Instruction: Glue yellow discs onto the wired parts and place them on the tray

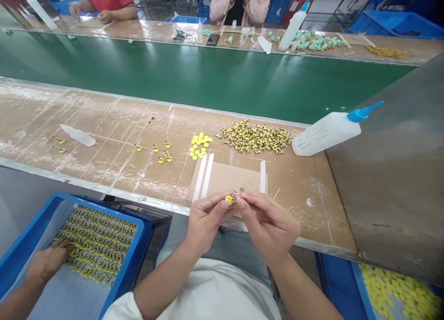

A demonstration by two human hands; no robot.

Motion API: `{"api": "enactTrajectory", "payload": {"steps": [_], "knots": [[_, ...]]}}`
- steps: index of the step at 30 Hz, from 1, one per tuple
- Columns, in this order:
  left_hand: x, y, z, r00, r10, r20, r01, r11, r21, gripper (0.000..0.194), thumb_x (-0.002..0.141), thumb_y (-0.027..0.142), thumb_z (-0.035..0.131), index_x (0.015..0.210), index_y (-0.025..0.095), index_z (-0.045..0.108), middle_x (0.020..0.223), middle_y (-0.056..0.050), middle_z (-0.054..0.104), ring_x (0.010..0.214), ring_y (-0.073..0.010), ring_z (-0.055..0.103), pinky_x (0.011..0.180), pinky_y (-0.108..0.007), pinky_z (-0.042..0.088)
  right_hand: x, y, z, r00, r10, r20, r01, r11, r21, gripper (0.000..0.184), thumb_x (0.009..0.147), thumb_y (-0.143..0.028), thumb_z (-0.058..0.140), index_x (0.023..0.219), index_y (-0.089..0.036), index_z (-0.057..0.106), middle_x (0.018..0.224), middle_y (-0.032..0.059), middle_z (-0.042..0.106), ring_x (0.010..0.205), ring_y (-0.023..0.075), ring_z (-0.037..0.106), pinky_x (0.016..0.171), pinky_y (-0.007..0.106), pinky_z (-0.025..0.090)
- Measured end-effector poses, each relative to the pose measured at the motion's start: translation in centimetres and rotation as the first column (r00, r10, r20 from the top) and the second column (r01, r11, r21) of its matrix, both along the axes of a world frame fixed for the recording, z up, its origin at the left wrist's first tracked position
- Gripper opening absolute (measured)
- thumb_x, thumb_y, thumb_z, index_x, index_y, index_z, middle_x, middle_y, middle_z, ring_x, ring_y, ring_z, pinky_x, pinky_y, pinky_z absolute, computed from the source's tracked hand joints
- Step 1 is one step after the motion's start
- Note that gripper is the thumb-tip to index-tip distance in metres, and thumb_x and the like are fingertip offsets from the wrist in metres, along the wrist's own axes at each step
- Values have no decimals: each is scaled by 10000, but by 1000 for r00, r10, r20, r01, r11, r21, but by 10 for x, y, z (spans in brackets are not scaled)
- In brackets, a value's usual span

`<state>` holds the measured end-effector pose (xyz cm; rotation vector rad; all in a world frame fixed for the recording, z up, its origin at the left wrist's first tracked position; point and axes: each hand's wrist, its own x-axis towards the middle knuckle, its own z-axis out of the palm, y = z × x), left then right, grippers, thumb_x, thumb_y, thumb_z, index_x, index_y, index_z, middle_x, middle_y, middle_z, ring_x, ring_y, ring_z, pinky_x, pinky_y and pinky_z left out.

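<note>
Between my hands, above the near edge of the cardboard sheet [232, 174], is a round yellow disc [229, 200]. My left hand [207, 220] pinches the disc between thumb and forefinger. Touching it from the other side, my right hand [267, 223] has its fingertips closed on a small part too covered to make out. Beyond the sheet lie loose yellow discs [199, 146] and a heap of small yellow and dark figures [256, 137]. Several discs with dark pieces on them [167, 154] are spread to the left.
A white bottle with a blue nozzle [326, 134] leans right, near a metal panel [395, 172]. A small clear bottle [78, 136] lies left. A co-worker's hand [52, 260] reaches into a blue crate [138, 232]. Across the green belt [194, 79] sit two people.
</note>
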<state>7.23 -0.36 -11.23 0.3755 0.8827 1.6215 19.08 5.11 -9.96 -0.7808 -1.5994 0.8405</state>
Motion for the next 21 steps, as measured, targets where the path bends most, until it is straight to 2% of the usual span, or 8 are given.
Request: {"api": "enactTrajectory", "payload": {"steps": [7, 12, 21], "knots": [[1, 1, 0, 999, 19, -31, -19, 1000, -11, 191, 819, 262, 762, 999, 207, 798, 1081, -107, 767, 984, -251, 730, 907, -386, 606, 1, 1, -1, 1000, 1, 22, -2, 999, 48, 323, 776, -42, 746, 1016, -258, 748, 934, 39, 758, 827, 197, 728, 783, 356, 625], [1, 0, 2, 999, 20, -44, -21, 1000, -17, 197, 801, 283, 779, 983, 210, 802, 1080, -106, 765, 986, -261, 728, 905, -402, 608, 2, 2, 0, 999, -15, 41, 13, 999, 34, 239, 804, -105, 740, 985, -261, 751, 917, 44, 761, 792, 204, 732, 759, 364, 636], [0, 0, 3, 996, 39, -86, -42, 999, -29, 209, 776, 291, 799, 970, 214, 806, 1062, -105, 759, 978, -268, 726, 894, -408, 612, 3, 3, 3, 999, 31, 23, -32, 999, 19, 261, 795, -73, 729, 983, -253, 748, 916, 42, 757, 798, 202, 727, 755, 358, 627]]}}
